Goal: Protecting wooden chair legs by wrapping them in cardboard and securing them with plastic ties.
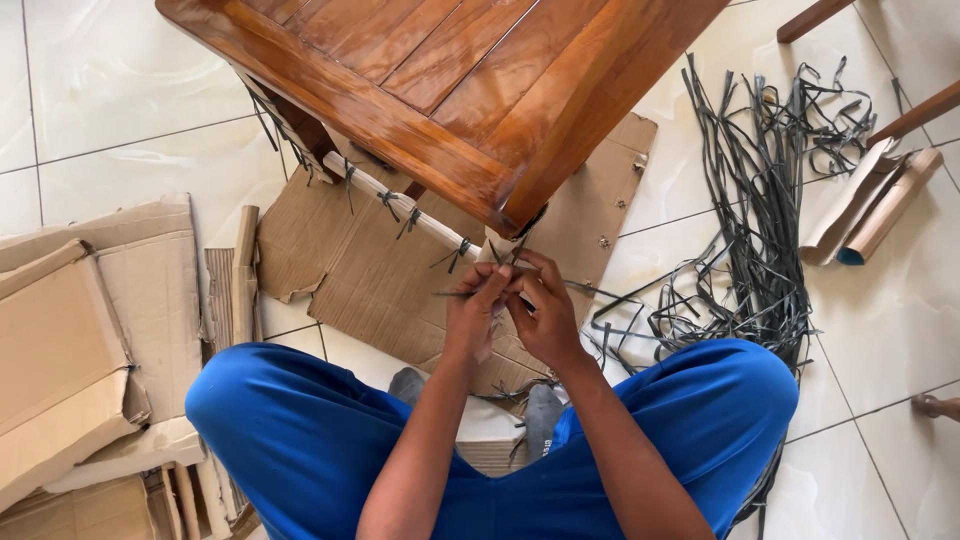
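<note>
White tiled floor (120,90), cardboard sheets strewn. One wooden table (450,80) overhead, one wrapped leg (400,205) bearing four dark ties. Left hand (472,312) and right hand (545,310), both pinched shut on one dark strap (455,293) below table corner. One strap pile (760,220) at right.

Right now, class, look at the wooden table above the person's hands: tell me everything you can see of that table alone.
The wooden table is glossy reddish-brown, its top made of slats set in a wider frame. One corner points down toward the left hand and right hand, which work just below it. A pale wrapped rail bound with dark strap ties runs beneath its edge. It stands over flattened cardboard on the tiled floor. Its legs are mostly hidden.
</note>
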